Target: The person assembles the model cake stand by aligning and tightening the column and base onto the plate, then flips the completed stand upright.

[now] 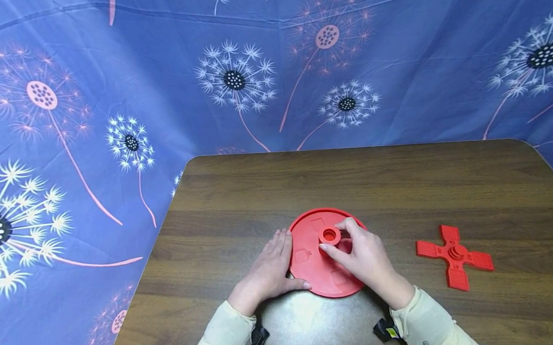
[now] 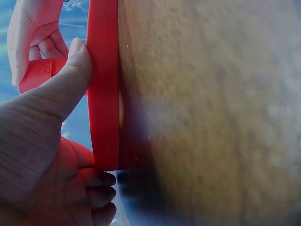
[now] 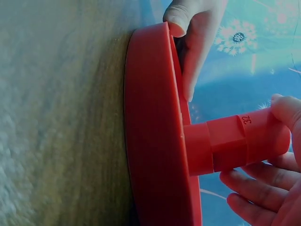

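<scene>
A round red base (image 1: 313, 276) with a raised rim lies flat on the table. From its middle rises an upright red tube (image 3: 228, 143), hollow at the top, with a flat-sided middle section and the number 32 on it. My right hand (image 1: 368, 251) pinches the tube's upper end between thumb and fingers. My left hand (image 1: 272, 270) holds the base at its left edge, thumb on the near rim and fingers along the side. To the right lies a red cross-shaped piece (image 1: 437, 250) with a threaded stub at its centre, touched by neither hand.
The brown wooden table (image 1: 220, 191) has rounded far corners. Behind and to the left hangs a blue cloth (image 1: 165, 68) printed with dandelions. Dark straps (image 1: 386, 330) show at the wrists.
</scene>
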The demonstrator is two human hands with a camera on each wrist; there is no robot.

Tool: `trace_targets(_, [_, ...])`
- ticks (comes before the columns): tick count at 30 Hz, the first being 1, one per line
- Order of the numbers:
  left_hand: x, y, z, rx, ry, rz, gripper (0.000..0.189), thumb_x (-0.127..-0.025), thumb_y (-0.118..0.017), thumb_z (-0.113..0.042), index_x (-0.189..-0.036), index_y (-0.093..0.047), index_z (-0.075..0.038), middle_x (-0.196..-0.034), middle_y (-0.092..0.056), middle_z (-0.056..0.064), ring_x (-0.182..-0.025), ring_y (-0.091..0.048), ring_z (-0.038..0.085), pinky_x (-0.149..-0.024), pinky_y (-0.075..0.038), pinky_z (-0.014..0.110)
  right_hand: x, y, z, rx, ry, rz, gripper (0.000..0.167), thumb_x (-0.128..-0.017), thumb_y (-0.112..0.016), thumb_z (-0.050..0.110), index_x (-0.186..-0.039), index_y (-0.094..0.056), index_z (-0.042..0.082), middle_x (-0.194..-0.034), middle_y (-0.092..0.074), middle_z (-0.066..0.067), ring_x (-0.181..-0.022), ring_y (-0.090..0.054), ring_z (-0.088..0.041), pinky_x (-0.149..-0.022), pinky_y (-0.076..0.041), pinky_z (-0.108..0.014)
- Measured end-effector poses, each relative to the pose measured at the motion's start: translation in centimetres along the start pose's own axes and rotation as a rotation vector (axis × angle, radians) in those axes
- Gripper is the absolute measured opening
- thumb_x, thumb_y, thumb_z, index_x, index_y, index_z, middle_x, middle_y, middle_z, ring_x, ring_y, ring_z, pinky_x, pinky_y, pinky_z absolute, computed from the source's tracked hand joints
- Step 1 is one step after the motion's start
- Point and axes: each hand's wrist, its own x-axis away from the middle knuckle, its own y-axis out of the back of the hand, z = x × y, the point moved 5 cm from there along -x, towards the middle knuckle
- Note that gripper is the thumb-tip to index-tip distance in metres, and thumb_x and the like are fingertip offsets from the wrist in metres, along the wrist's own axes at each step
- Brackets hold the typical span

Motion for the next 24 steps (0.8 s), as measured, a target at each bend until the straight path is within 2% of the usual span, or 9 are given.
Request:
trace_targets(4, [0.00,-0.04,0.02,0.002,0.001,0.001,0.118,-0.075,-0.070,-0.067,-0.153,-0.017,0.004,-0.159,-0.017,0.021,-0.147,-0.013,0.033,-0.118,-0.019,0.043,-0.06,-0.07,-0.07,0.010,0.001,0.005,0.043,-0.075,-0.084,0.031,-0.105,-0.059,0.012,-0.094,-0.070,0.000,-0.074,-0.068,-0.017,-0.062,-0.052,-0.039])
trace_targets(6, [0.01,-0.05,0.04,0.004,0.002,0.002,0.118,-0.075,-0.070,-0.067,-0.153,-0.017,0.004,-0.159,-0.017,0.021,-0.147,-0.013,0.033,-0.118,-0.019,0.043,-0.12,-0.09,-0.17,0.022,-0.001,0.020,0.044,-0.077,-0.082,0.033,-0.107,-0.059,0.011,-0.095,-0.070,-0.002,-0.073,-0.067,-0.018,-0.062,-0.052,-0.039])
trace_targets(9, [-0.01,-0.06,0.06,0.007,0.000,0.000,0.118,-0.075,-0.070,-0.067,-0.153,-0.017,0.004,-0.159,-0.017,0.021,-0.147,-0.013,0.033,-0.118,-0.019,0.043,-0.29,-0.02,-0.27,0.018,-0.003,0.065,0.046,-0.081,-0.078,0.035,-0.115,-0.059,0.011,-0.102,-0.069,-0.003,-0.079,-0.066,-0.020,-0.067,-0.052,-0.041])
trace_targets(12, [-0.04,-0.05,0.06,0.005,-0.006,-0.003,0.118,-0.075,-0.070,-0.067,-0.153,-0.017,0.004,-0.159,-0.017,0.021,-0.147,-0.013,0.033,-0.118,-0.019,0.042,-0.54,-0.04,-0.41,-0.080,0.006,0.150,0.049,-0.087,-0.073,0.030,-0.128,-0.055,0.010,-0.118,-0.065,-0.006,-0.099,-0.066,-0.021,-0.081,-0.055,-0.044])
trace_targets(14, [-0.06,-0.03,0.06,0.005,-0.008,-0.004,0.117,-0.075,-0.071,-0.066,-0.153,-0.018,0.004,-0.159,-0.018,0.021,-0.147,-0.013,0.033,-0.118,-0.019,0.042,-0.67,-0.09,-0.41,-0.183,0.030,0.220,0.051,-0.090,-0.070,0.021,-0.137,-0.051,0.008,-0.129,-0.060,-0.008,-0.113,-0.061,-0.023,-0.091,-0.052,-0.045])
trace_targets(16, [-0.06,-0.02,0.06,0.005,-0.008,-0.003,0.117,-0.075,-0.071,-0.066,-0.153,-0.018,0.004,-0.159,-0.018,0.021,-0.148,-0.013,0.033,-0.118,-0.019,0.042,-0.75,-0.17,-0.46,-0.277,0.057,0.285,0.053,-0.092,-0.066,0.012,-0.141,-0.047,0.006,-0.136,-0.055,-0.009,-0.121,-0.056,-0.024,-0.096,-0.050,-0.044])
trace_targets(20, [-0.05,0.00,0.04,0.009,-0.005,0.000,0.117,-0.075,-0.071,-0.065,-0.153,-0.018,0.004,-0.159,-0.018,0.020,-0.148,-0.013,0.033,-0.118,-0.019,0.042,-0.86,-0.19,-0.55,-0.361,0.095,0.339,0.048,-0.093,-0.063,0.004,-0.139,-0.050,0.006,-0.134,-0.056,-0.010,-0.118,-0.057,-0.024,-0.096,-0.050,-0.040])
trace_targets(24, [-0.06,0.01,0.05,0.010,-0.004,0.000,0.117,-0.075,-0.071,-0.065,-0.153,-0.018,0.004,-0.159,-0.018,0.021,-0.148,-0.013,0.033,-0.118,-0.019,0.042,-0.96,-0.33,-0.78,-0.384,0.059,0.322,0.043,-0.091,-0.068,0.007,-0.132,-0.055,0.010,-0.120,-0.062,-0.002,-0.106,-0.063,-0.015,-0.092,-0.053,-0.036])
